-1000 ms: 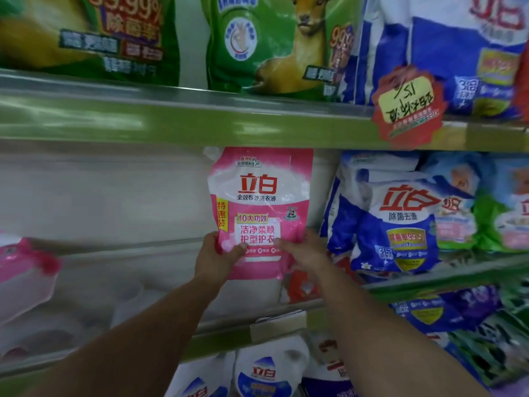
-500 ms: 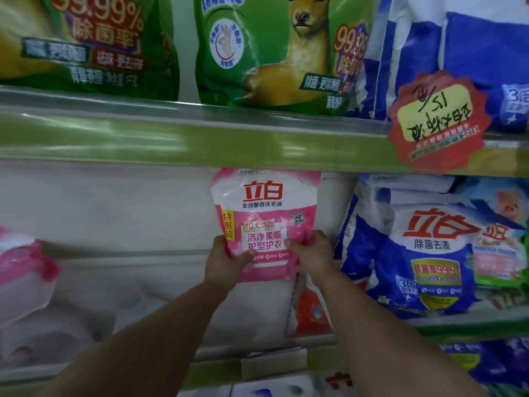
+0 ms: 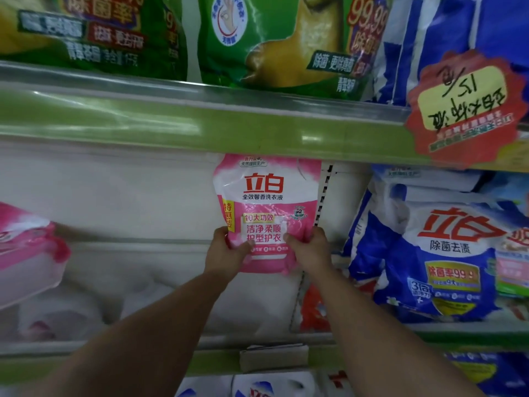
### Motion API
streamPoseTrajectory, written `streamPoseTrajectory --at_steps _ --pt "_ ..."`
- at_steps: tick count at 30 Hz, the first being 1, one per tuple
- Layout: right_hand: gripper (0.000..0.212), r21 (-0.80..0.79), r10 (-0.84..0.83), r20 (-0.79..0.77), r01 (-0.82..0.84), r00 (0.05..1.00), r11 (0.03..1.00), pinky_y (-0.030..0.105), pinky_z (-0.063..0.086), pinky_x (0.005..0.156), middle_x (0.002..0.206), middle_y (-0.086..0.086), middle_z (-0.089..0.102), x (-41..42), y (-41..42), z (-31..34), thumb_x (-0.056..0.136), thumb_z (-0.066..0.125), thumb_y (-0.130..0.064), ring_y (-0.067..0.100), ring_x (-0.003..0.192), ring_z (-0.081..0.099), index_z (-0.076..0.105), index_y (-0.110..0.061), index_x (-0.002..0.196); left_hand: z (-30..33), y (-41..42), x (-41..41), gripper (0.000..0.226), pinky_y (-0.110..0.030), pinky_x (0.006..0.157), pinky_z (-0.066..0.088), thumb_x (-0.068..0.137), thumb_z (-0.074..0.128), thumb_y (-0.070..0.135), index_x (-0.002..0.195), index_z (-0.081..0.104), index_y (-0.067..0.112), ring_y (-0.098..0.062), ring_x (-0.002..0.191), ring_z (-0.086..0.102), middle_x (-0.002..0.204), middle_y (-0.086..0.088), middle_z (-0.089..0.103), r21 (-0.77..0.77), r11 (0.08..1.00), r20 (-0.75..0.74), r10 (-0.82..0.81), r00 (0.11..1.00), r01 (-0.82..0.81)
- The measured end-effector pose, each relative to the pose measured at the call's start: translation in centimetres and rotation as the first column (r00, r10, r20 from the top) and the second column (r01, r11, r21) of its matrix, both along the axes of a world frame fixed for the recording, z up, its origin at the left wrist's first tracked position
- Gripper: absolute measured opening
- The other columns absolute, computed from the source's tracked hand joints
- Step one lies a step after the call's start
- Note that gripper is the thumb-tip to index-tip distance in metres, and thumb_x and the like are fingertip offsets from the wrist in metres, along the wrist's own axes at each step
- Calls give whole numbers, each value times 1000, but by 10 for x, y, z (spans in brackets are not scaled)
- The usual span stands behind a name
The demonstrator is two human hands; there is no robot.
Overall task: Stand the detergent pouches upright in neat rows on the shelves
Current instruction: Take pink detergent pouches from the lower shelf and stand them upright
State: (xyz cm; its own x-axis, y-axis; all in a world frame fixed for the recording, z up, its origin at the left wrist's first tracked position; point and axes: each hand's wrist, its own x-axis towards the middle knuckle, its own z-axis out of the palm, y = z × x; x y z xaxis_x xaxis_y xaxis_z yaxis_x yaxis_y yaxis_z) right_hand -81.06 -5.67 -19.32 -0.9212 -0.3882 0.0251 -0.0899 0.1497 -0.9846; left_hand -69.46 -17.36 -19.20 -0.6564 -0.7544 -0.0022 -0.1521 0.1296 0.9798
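I saw both sets of fingers clamped on the lower half of the pink detergent pouch (image 3: 267, 213): the left hand (image 3: 226, 253) gripped its left edge with the thumb pressed across the front print, and the right hand (image 3: 310, 250) gripped the right edge in the same way, thumb forward, the other fingers hidden behind the pack. The pouch stood upright in that two-handed hold, its printed face toward me and its top edge just under the green shelf rail (image 3: 200, 124) above. Whether its bottom rested on the middle shelf (image 3: 472, 329) or hung clear of it, I could not tell, since the hands and wrists covered that part. Behind it ran the white back panel with a slotted upright (image 3: 323, 193) just to the pouch's right. Both forearms reached up from the lower corners of the view. To the right on the same shelf stood a blue and white pouch (image 3: 440, 259), close to the right hand but apart from it. At the far left edge another pink pouch (image 3: 25, 253) lay tilted, well apart from the held one. On the shelf above sat green bags (image 3: 274, 38) and a blue bag (image 3: 458, 32), with a red price tag (image 3: 463, 107) hanging upside down on the rail.
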Motion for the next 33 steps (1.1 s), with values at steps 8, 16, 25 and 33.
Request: streamPoseTrajectory --at_steps 8,16,25,33 --pt "50 122 -178 -154 198 972 973 7 37 34 118 10 52 16 0 5 82 72 -25 18 77 61 44 -4 118 6 5 7 44 -37 88 47 88 66 26 126 47 12 -26 108 60 125 -6 61 16 1000 0 17 1000 -17" --pt "32 121 -254 -356 314 899 942 41 57 75 104 7 57 37 -3 12 84 67 -36 26 88 64 49 -13 96 7 6 22 61 -42 98 45 90 63 33 141 37 11 -29 121 53 139 -11 50 -43 997 30 72 997 -70" --pt "21 137 -141 -369 204 919 969 27 52 64 92 3 62 59 -11 14 91 57 -32 21 79 63 48 -14 94 3 -8 47 60 -38 97 42 89 62 37 140 39 13 -28 121 50 137 -11 49 -102 986 63 138 988 -131" --pt "25 127 -170 -365 230 915 965 24 47 64 92 2 58 77 -25 22 92 57 -29 20 81 61 48 -11 107 -2 -25 73 56 -29 88 36 89 62 36 137 43 14 -28 118 51 131 -11 53 -98 984 79 156 985 -148"
